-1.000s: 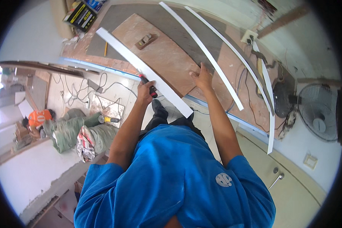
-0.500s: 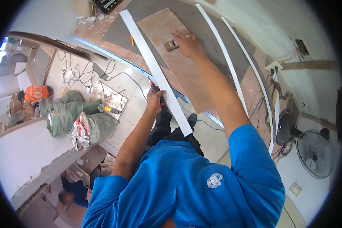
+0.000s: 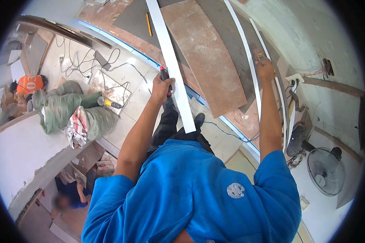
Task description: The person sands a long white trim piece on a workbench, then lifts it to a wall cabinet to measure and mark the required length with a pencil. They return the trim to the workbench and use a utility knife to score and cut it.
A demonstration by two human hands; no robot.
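My left hand is closed around a slim red-and-black handled tool, whose exact kind I cannot make out. Its thumb lies against the edge of a long white strip, which slopes over the work surface and ends above my legs. To the right, my right hand is closed on a small brown wooden hand plane, slightly blurred. That hand is over the right side of the work surface, between two thin white strips. A brown board lies between my hands on a grey sheet.
A yellow pencil lies left of the strip. On the tiled floor are stuffed green sacks, a yellow-and-black power tool and tangled cables. A fan stands at right. A person in orange and another are at left.
My right hand has carried the hand plane off the brown board to the right, over beside the thin white strips. The left hand keeps its hold. The whole view has shifted a little.
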